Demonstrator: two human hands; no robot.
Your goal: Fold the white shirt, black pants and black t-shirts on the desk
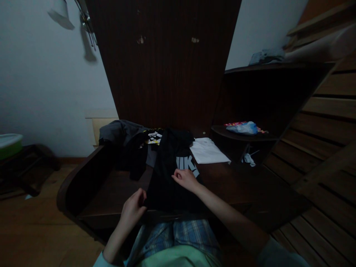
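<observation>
A black top [168,187] with large pale letters lies partly folded in front of me on the dark wooden bench [119,196]. At its near left edge, the fingers of my left hand [135,205] are curled closed on the cloth. My right hand [185,178] rests over the middle of the top, just below the letters, its fingers pinched together on the fabric. Dim light hides how much cloth each hand holds. Behind and right of the top lies a folded white garment [209,151]. To the left is a heap of dark clothes [122,139].
A tall dark panel [167,74] rises behind the bench, and a curved armrest [69,183] bounds its left end. On the right, a low shelf [247,136] bears a plastic bag [243,128]. Wooden slats [328,126] stand at the far right.
</observation>
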